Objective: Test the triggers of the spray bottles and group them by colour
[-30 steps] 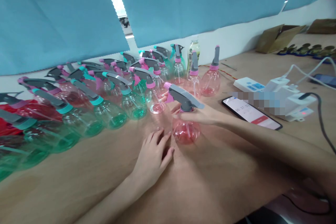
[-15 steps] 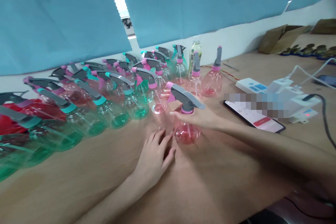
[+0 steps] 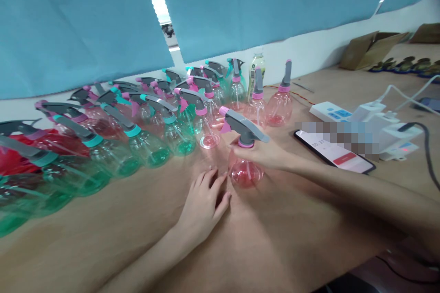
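Observation:
A pink spray bottle (image 3: 246,174) with a grey and pink trigger head stands upright on the table. My right hand (image 3: 264,153) is closed round its neck, just under the head, with the thumb on the near side and some fingers hidden behind it. Flat on the table, just left of this bottle, rests my left hand (image 3: 204,199), fingers slightly spread and holding nothing. Beyond my hands stand a clear pink-collared spray bottle (image 3: 208,135) and a green spray bottle (image 3: 182,139).
Rows of green and pink spray bottles (image 3: 129,146) fill the left and back. A labelled drink bottle (image 3: 257,71) stands by the wall. To the right lie a phone (image 3: 323,146) and a power strip (image 3: 330,112) with chargers and cables; a cardboard box (image 3: 369,52) is farther back.
My right thumb has moved in slightly against the neck of the pink spray bottle. The bottle and my left hand look unchanged, and the view has shifted a little.

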`<state>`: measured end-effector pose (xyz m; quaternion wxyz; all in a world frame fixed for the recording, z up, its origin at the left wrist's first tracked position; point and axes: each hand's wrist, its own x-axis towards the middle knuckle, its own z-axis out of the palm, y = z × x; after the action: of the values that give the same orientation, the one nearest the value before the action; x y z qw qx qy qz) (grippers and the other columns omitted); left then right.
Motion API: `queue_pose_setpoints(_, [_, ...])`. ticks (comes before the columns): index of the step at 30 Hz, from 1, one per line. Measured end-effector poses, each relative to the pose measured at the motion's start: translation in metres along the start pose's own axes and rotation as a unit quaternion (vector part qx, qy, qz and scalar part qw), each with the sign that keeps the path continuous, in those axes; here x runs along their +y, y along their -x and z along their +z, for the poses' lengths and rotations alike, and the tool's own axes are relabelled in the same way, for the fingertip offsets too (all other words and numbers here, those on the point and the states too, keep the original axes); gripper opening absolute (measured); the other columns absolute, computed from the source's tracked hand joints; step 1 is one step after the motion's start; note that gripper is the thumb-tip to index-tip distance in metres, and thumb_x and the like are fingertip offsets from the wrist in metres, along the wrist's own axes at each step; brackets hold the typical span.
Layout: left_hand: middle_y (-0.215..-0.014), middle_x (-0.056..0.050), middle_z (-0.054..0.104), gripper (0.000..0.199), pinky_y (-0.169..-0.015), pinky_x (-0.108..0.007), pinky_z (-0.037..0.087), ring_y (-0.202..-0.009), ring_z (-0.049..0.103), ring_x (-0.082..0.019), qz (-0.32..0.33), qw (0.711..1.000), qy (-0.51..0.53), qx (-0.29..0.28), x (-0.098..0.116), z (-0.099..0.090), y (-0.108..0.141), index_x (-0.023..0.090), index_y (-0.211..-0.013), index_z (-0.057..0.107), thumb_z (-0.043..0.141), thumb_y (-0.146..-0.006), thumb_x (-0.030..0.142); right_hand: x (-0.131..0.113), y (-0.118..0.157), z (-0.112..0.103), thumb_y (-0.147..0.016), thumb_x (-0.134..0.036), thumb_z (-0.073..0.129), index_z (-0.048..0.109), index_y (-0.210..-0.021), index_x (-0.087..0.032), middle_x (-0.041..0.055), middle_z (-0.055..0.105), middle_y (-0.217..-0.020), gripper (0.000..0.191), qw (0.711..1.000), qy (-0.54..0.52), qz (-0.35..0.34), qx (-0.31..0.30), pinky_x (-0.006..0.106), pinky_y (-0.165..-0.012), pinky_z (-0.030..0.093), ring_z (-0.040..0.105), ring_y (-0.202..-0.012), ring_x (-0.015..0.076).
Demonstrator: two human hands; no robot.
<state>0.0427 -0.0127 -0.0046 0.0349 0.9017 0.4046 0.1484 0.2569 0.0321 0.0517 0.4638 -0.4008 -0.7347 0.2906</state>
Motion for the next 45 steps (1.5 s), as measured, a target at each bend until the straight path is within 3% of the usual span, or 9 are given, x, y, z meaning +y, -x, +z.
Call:
queue_pose_setpoints(7, [-0.130, -0.015, 0.053, 0.035, -0.098, -0.051, 0.043, -0.121, 0.048, -0.032, -0.005, 1.000, 0.004, -0.003, 0.001, -0.001, 0.000, 0.017, -0.127, 0.054, 0.048, -0.095, 0.031, 0.005, 0.001, 0.000, -0.074, -0.020, 0.056, 0.055, -0.081, -0.024, -0.0029, 0.059, -0.076, 0.009, 1.000, 0.017, 0.017, 0.010, 0.028, -0.065, 0.047, 0.056, -0.071, 0.0142])
queue_pose_setpoints(11, [-0.130, -0.015, 0.053, 0.035, -0.099, -0.051, 0.043, -0.121, 0.048, -0.032, -0.005, 1.000, 0.005, 0.000, 0.002, -0.001, 0.000, 0.016, -0.126, 0.056, 0.048, -0.095, 0.031, -0.004, -0.002, -0.001, -0.068, -0.011, 0.052, 0.053, -0.078, -0.024, -0.0035, 0.058, -0.078, 0.016, 1.000, 0.010, -0.015, 0.001, 0.027, -0.066, 0.046, 0.055, -0.068, 0.0123])
queue_pose_setpoints(15, [-0.130, -0.016, 0.054, 0.036, -0.098, -0.051, 0.044, -0.121, 0.049, -0.033, -0.006, 1.000, 0.003, 0.000, 0.001, -0.001, -0.001, 0.015, -0.126, 0.056, 0.048, -0.095, 0.031, -0.009, -0.004, -0.001, -0.066, -0.008, 0.050, 0.053, -0.087, -0.024, -0.0026, 0.059, -0.083, 0.026, 0.998, -0.036, -0.045, 0.006, 0.027, -0.066, 0.047, 0.058, -0.073, 0.0128])
queue_pose_setpoints(22, [-0.130, -0.015, 0.053, 0.036, -0.098, -0.051, 0.044, -0.121, 0.049, -0.032, -0.007, 1.000, 0.006, -0.001, 0.001, -0.002, -0.001, 0.016, -0.126, 0.056, 0.048, -0.095, 0.031, -0.001, -0.004, 0.000, -0.069, -0.009, 0.052, 0.051, -0.087, -0.023, -0.0038, 0.053, -0.079, 0.023, 0.998, -0.029, -0.060, 0.016, 0.026, -0.060, 0.042, 0.048, -0.063, 0.0101])
queue_pose_setpoints(26, [-0.130, -0.015, 0.053, 0.036, -0.097, -0.051, 0.044, -0.121, 0.048, -0.032, -0.009, 1.000, 0.004, -0.004, 0.002, -0.002, -0.001, 0.017, -0.127, 0.055, 0.047, -0.095, 0.031, -0.001, -0.005, 0.000, -0.068, -0.011, 0.052, 0.051, -0.086, -0.023, -0.0039, 0.053, -0.079, 0.022, 0.998, -0.021, -0.051, 0.016, 0.025, -0.059, 0.043, 0.047, -0.061, 0.0096])
queue_pose_setpoints(31, [-0.130, -0.015, 0.053, 0.036, -0.098, -0.052, 0.043, -0.121, 0.048, -0.032, -0.008, 1.000, 0.005, -0.004, 0.002, -0.002, 0.000, 0.017, -0.128, 0.054, 0.047, -0.095, 0.031, -0.005, -0.002, -0.002, -0.067, -0.014, 0.051, 0.056, -0.090, -0.026, -0.0011, 0.059, -0.089, 0.026, 1.000, -0.006, -0.018, 0.007, 0.030, -0.067, 0.049, 0.056, -0.069, 0.0135])
queue_pose_setpoints(36, [-0.130, -0.014, 0.053, 0.035, -0.097, -0.052, 0.043, -0.121, 0.048, -0.031, -0.006, 1.000, 0.010, 0.003, 0.001, -0.002, 0.001, 0.019, -0.127, 0.053, 0.048, -0.095, 0.032, -0.004, 0.001, -0.002, -0.070, -0.016, 0.052, 0.056, -0.107, -0.031, -0.0008, 0.061, -0.091, 0.039, 1.000, 0.028, 0.003, 0.002, 0.034, -0.071, 0.052, 0.060, -0.076, 0.0173])
queue_pose_setpoints(45, [-0.131, -0.016, 0.053, 0.036, -0.100, -0.050, 0.042, -0.122, 0.047, -0.032, -0.008, 1.000, -0.001, -0.007, 0.003, -0.002, -0.001, 0.015, -0.128, 0.055, 0.049, -0.095, 0.030, -0.006, 0.002, -0.001, -0.074, -0.020, 0.055, 0.058, -0.085, -0.028, -0.0014, 0.060, -0.083, 0.014, 1.000, 0.024, -0.003, 0.014, 0.033, -0.069, 0.052, 0.058, -0.072, 0.0164])
